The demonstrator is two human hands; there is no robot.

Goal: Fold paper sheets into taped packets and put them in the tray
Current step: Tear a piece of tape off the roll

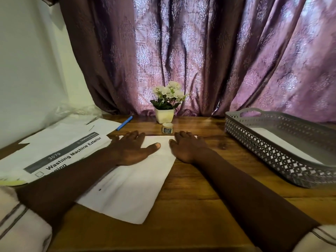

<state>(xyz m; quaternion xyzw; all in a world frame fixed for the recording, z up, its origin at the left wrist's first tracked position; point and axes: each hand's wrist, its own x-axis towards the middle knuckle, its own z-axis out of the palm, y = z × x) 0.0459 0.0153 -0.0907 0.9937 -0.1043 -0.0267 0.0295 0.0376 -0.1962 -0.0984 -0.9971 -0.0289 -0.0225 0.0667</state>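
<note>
1. Both palms are down on the white paper sheet (131, 180), left hand (131, 150) and right hand (187, 148) spread flat, fingers splayed and gripping nothing; they look to be pressing a fold.
2. The small tape roll (167, 128) waits just beyond the sheet.
3. To the sheet's right, the grey lattice plastic tray (263, 142) stands ready and already holds something white.

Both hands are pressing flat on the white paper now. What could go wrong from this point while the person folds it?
1. The sheet lies skewed to the table edge, so the crease under the left hand and right hand may come out crooked.
2. The tape roll stands just beyond the fingertips; a forward push might knock it toward the flower pot.
3. The left forearm crosses the printed stack and may drag it.
</note>
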